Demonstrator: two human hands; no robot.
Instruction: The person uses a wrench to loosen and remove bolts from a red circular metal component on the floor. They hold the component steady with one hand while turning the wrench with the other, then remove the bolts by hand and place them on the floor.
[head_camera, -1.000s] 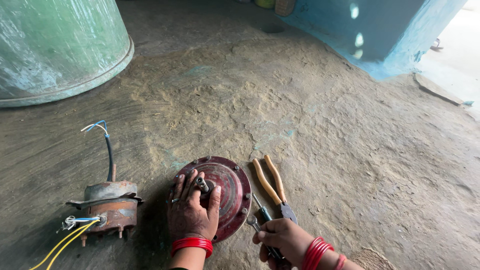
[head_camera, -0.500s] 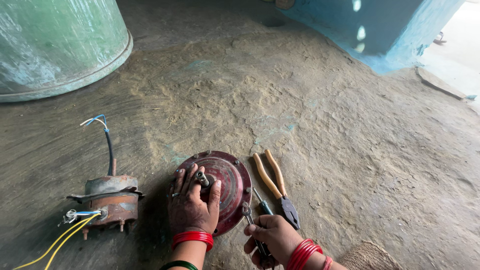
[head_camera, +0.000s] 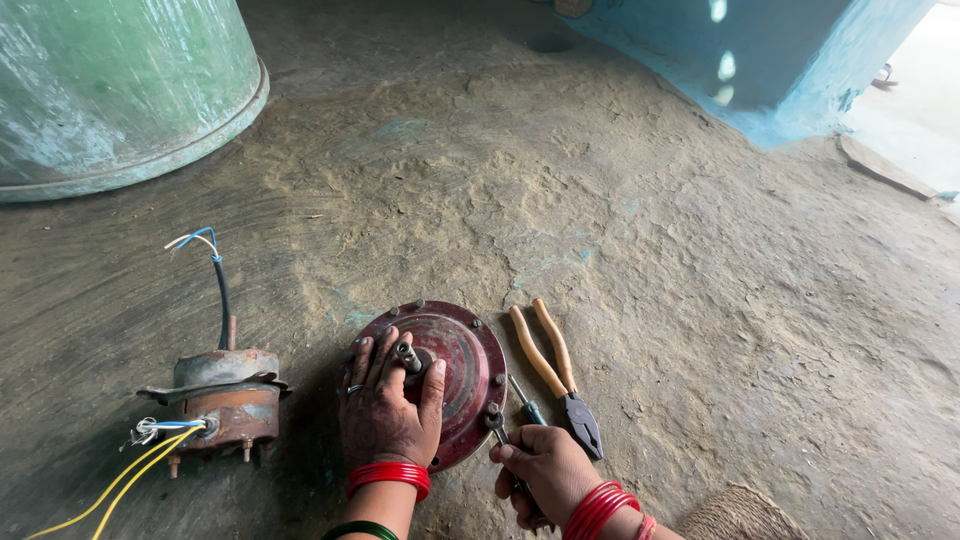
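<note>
**Hands on a red motor cover on an earthen floor**

Packed, dusty earth (head_camera: 640, 240) makes up the working surface, scuffed and uneven, with a pale blue-green painted wall base (head_camera: 770, 60) at the far edge and a large green drum (head_camera: 110, 90) standing at the far left. Close to the person, a round dark-red motor cover (head_camera: 465, 370) lies flat on the earth, ringed with bolt heads and with a short metal shaft (head_camera: 408, 355) sticking up at its middle.

The left hand (head_camera: 385, 410) lies spread over the near left part of the cover, palm down, fingers and thumb either side of the shaft without closing on it; red and green bangles sit on that wrist. The right hand (head_camera: 545, 470), with red bangles too, is just at the cover's near right edge, its fingers curled around the handle of a slim tool (head_camera: 497, 428) whose tip meets a bolt on the cover's rim.

Just right of the cover lie pliers (head_camera: 555, 370) with orange-brown handles, jaws pointing toward the person, and a small screwdriver (head_camera: 527, 402) rests between pliers and cover. Well left of the cover stands a rusty motor core (head_camera: 220, 400) with yellow, blue and black wires (head_camera: 150, 460) trailing off it. A woven mat edge (head_camera: 740, 515) shows near the right forearm.
</note>
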